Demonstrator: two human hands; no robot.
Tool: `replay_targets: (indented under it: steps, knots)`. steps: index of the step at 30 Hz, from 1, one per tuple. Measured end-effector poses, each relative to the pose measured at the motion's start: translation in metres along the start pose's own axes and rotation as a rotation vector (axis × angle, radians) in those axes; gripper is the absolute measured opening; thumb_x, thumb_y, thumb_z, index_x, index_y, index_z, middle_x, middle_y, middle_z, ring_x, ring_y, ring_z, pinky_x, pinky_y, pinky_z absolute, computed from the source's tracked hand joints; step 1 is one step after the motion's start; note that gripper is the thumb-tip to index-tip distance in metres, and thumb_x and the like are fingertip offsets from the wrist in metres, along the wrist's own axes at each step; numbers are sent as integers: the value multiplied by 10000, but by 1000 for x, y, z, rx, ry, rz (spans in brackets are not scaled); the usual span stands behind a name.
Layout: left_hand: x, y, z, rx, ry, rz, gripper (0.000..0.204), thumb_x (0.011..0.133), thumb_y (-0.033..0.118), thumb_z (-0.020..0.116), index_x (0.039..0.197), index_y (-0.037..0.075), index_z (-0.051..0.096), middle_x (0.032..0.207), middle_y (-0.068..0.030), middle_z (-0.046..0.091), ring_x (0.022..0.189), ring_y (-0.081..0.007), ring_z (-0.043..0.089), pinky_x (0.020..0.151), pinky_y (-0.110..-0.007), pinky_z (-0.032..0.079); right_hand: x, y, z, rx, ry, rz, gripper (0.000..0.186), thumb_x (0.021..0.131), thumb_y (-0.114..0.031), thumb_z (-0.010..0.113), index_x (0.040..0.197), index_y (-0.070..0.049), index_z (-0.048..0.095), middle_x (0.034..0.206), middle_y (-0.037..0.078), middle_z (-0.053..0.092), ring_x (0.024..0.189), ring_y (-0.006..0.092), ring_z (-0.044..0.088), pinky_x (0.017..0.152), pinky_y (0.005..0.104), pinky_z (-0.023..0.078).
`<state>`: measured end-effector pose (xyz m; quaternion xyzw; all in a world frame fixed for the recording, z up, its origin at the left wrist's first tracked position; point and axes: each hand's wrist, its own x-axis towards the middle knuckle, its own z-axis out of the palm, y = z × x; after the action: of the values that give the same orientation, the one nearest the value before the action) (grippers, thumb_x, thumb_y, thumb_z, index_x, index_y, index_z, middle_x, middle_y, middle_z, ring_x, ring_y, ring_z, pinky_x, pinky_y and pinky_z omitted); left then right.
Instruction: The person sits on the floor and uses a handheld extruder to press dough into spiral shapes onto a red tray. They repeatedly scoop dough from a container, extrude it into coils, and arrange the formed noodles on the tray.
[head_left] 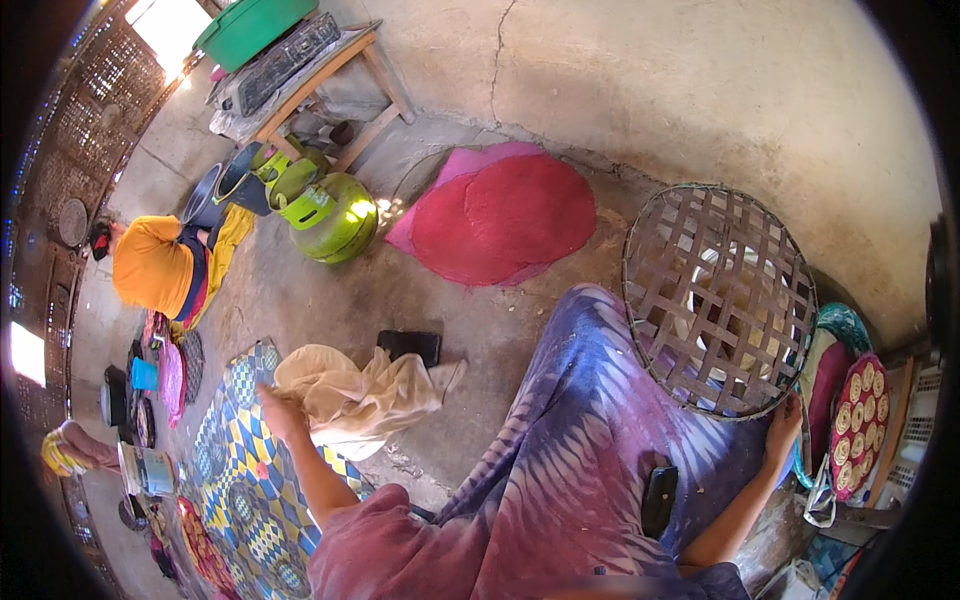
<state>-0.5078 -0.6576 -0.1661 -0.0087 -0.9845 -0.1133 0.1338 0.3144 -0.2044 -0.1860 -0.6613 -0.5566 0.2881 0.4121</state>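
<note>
My right hand [785, 428] is closed on the near right rim of a round, open-weave bamboo basket [722, 300]. The basket leans over my knee, and pale things show through its lattice. On the left, my left hand [285, 414] is closed at the edge of a crumpled beige cloth [350, 395], which bunches up against it; the fingertips are partly hidden. The cloth trails to the right along the floor, beside a black phone [410, 347]. Another dark, phone-like object [658, 500] lies on my blue and purple patterned skirt [580, 420].
A red cloth [505, 215] covers floor ahead. Green gas cylinders [335, 215] stand before a wooden table [315, 85]. A person in orange [155, 268] sits far left. A patterned mat [255, 480] lies left, near a white bucket [145, 468]; a red patterned cushion-like item [860, 425] stands right.
</note>
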Motion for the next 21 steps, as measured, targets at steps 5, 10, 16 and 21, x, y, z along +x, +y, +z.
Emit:
replay_targets:
  steps: [5,10,16,21]
  knots:
    - [-24,2,90,43,-504,356,802,798,402,736,1422,13,415,1448,-290,410,1378,-432,362,1131,-457,337,-1,4,-1,-169,-19,-26,366,997,-97,517,1325,65,527,1165,153,648,1071,216,611,940,328,463]
    - [-95,51,140,335,-948,110,839,819,444,708,1519,145,354,1588,-158,300,1407,-411,368,1127,-637,270,-3,-12,-4,-288,-70,-28,409,974,-108,516,1330,93,520,1198,219,639,1102,284,614,979,359,450]
    - [-66,144,130,168,-745,444,667,902,570,588,1432,176,499,1444,-132,518,1364,-441,419,993,-805,253,-5,-16,0,-406,-68,61,428,915,-50,501,1312,110,522,1161,248,647,1047,294,631,931,366,463]
    - [-118,175,189,-23,-392,555,634,903,626,529,1276,119,599,1445,-147,489,1390,-498,311,989,-681,379,-4,-1,3,-329,14,-108,306,911,-30,505,1171,113,578,934,167,649,829,217,589,756,359,464]
